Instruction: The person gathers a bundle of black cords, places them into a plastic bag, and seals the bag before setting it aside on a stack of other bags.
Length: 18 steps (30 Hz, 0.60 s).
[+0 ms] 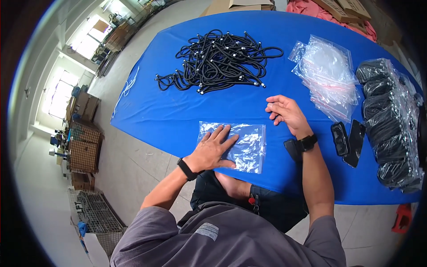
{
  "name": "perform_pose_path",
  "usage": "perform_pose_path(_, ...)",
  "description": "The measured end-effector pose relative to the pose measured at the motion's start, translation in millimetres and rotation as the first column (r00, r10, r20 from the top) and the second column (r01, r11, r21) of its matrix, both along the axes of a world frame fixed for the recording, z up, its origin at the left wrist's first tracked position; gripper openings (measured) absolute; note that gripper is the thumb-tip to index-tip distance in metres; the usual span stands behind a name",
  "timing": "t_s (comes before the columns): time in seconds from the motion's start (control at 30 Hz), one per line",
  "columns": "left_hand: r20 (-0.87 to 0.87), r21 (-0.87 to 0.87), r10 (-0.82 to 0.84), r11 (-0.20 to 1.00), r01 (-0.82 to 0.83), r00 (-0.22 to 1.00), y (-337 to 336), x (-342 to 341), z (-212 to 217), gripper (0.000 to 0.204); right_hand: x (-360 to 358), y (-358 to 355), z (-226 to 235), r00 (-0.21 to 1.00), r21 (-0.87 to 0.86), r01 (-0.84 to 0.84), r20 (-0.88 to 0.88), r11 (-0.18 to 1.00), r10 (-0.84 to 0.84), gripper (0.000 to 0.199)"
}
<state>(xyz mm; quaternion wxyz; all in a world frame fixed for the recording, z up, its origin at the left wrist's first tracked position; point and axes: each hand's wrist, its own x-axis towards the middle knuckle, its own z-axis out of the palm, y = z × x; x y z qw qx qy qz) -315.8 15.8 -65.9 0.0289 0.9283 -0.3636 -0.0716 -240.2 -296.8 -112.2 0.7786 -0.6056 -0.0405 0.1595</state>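
A clear plastic zip bag (251,151) lies flat on the blue-covered table near its front edge. My left hand (213,147) rests on the left part of this bag, palm down with the fingers spread. Right of the bag and a little farther off, my right hand (287,114) hovers over the cloth, fingers loosely curled and slightly apart, with nothing visible in them. Beyond both hands lies a tangled heap of black elastic cords (222,60) with silvery metal ends. A stack of clear plastic bags (327,73) sits to the right of my right hand.
Along the right side runs a row of filled bags (378,120) holding bundled black cords. A black phone (355,144) and a small black device (340,139) lie before them. Cardboard boxes (240,5) stand beyond the table; wire crates (84,149) are on the floor at left.
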Motion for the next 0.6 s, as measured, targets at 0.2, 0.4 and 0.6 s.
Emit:
perform_pose_path(0.2, 0.066, -0.045, -0.066, 0.997, 0.069, 0.996, -26, 12, -9, 0.090, -1, -23, -9, 0.996, 0.181, 0.091, -0.033, 0.979, -0.086, 0.027)
perform_pose_path(0.4, -0.032, -0.202, 0.145, 0.968, -0.149, 0.989, -9, 96, -4, 0.058, 3, -22, -19, 0.990, 0.246, 0.144, -0.041, 0.958, -0.139, 0.025)
perform_pose_path(0.6, 0.404, -0.143, 0.366, 0.931, -0.337, 0.839, 25, 188, -42, 0.058, 4, -16, -16, 0.990, 0.209, 0.141, -0.022, 0.968, -0.139, 0.025)
